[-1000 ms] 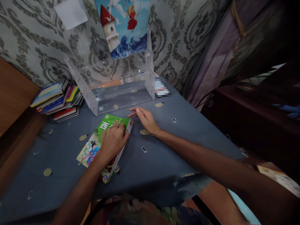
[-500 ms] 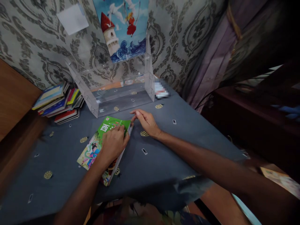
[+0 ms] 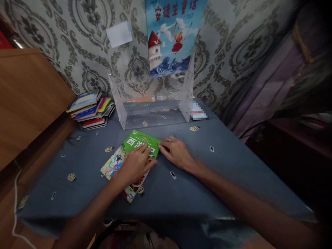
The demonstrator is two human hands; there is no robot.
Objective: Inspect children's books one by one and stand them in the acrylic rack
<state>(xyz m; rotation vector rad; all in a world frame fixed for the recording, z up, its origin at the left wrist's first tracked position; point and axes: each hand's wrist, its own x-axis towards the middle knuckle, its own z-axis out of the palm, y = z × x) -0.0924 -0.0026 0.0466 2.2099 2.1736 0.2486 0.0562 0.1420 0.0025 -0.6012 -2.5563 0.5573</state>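
Note:
A picture book (image 3: 131, 140) with a green and illustrated cover and white Chinese characters lies closed and slanted on the dark table. Across the cover rests my left hand (image 3: 137, 162), its fingers stretched out and its thumb near the right edge. My right hand (image 3: 177, 152) is at the book's upper right corner, with thumb and fingertips closed about it. Behind the book stands a clear acrylic rack (image 3: 153, 117), with a large blue storybook (image 3: 168, 45) upright at its top.
A pile of books (image 3: 90, 110) sits at the back left beside a wooden panel (image 3: 33, 100). A pixelated item (image 3: 198, 110) lies right of the rack. The grey-blue tablecloth (image 3: 223, 180) covers the table, and a purple curtain (image 3: 254, 93) hangs at the right.
The view has shifted, so the scene sits further right. My right hand has moved from just beside the book onto its upper right corner. My left hand stays on the cover, its thumb spread wider.

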